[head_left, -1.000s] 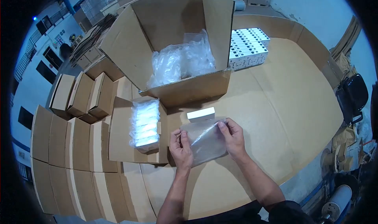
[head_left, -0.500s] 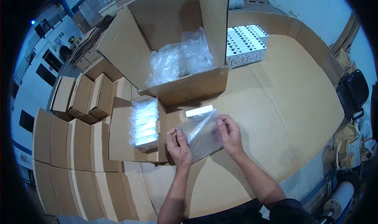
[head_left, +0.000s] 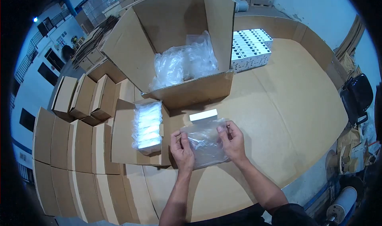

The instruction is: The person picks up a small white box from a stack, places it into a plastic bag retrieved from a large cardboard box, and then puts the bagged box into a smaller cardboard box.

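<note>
At the frame's lower centre, a clear flat plastic bag (head_left: 205, 146) is pinched in the grip of left hand (head_left: 182, 151) and right hand (head_left: 233, 141), and might be torn by uneven pulling.

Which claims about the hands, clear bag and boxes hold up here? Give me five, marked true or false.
1. The left hand and right hand both hold the clear bag. True.
2. The small white box is inside the clear bag. False: it lies on the table, beyond the bag.
3. The large open carton contains crumpled clear plastic. True.
4. The patterned boxes stand left of the large carton. False: they're right of it.
5. The smaller open carton contains plastic-wrapped items. True.
</note>
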A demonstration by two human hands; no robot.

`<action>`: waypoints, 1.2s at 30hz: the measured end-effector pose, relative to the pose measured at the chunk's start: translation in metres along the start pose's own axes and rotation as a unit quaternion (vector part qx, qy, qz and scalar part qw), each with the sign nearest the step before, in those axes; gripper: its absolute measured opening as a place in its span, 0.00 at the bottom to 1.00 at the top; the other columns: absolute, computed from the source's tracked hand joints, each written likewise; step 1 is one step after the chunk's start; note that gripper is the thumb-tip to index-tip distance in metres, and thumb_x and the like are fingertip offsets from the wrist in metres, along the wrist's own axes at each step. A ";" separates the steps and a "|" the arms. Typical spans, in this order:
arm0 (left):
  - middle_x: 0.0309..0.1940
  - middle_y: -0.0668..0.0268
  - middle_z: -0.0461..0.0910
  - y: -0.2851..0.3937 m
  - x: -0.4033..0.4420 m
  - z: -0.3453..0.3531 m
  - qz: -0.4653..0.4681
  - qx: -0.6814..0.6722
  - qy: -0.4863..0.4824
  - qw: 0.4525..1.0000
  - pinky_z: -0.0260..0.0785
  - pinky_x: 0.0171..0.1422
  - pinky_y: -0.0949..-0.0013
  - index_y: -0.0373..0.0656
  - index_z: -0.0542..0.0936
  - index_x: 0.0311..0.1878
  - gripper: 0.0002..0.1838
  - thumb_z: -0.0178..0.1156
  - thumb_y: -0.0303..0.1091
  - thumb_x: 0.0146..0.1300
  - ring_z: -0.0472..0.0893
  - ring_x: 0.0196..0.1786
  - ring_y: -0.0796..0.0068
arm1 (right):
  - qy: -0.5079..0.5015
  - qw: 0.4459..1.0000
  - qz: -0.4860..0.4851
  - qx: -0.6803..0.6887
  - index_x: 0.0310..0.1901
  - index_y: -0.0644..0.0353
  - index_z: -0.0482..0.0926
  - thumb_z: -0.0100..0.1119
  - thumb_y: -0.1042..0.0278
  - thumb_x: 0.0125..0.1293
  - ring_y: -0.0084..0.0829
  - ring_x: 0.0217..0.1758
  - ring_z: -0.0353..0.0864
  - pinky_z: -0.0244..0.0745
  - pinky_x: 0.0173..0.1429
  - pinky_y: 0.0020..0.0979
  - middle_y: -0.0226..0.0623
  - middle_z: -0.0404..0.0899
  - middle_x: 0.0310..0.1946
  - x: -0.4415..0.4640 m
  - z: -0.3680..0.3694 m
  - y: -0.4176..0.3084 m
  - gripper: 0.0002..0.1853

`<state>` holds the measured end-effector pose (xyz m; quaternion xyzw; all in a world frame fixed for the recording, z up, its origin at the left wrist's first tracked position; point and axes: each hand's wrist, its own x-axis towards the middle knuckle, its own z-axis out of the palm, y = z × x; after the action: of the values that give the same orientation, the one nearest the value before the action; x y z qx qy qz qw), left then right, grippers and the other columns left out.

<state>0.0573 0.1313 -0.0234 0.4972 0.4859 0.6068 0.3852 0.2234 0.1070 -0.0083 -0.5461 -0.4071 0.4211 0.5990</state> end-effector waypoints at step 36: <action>0.41 0.58 0.87 0.011 0.002 0.002 -0.126 -0.027 -0.138 0.982 0.79 0.42 0.77 0.42 0.67 0.58 0.28 0.72 0.20 0.60 0.86 0.42 0.76 | -0.079 0.825 -0.399 -0.392 0.39 0.51 0.84 0.76 0.71 0.51 0.36 0.53 0.76 0.68 0.56 0.38 0.20 0.87 0.46 0.007 -0.030 -0.043 0.13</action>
<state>0.0591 0.1313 -0.0117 0.5005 0.4703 0.4917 0.5354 0.2560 0.1020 0.0326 -0.4895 -0.7662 -0.0082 0.4162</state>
